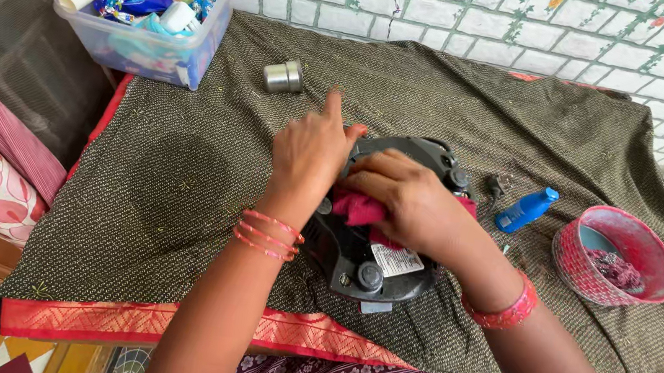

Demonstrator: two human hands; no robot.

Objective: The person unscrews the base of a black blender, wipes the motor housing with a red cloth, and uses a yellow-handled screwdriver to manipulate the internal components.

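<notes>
Dark cloth (181,176) covers the worktop; left hand (309,152) lies flat, steadying the black appliance base (357,257). Right hand (406,200) grips a red rag (356,208); best to keep that brace firm and rub in short strokes.

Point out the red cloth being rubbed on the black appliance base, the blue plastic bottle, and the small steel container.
red cloth (359,209), head view, folded edge beside the right hand
blue plastic bottle (525,210), head view, mid-body
small steel container (283,77), head view, side wall

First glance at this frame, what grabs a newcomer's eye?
At centre, the right hand presses a dark red cloth onto an upturned black appliance base, while the left hand steadies its top edge. It sits on a dark speckled cloth with a red border. A clear plastic box of packets stands top left; a blue bottle and pink round container lie right.
</notes>
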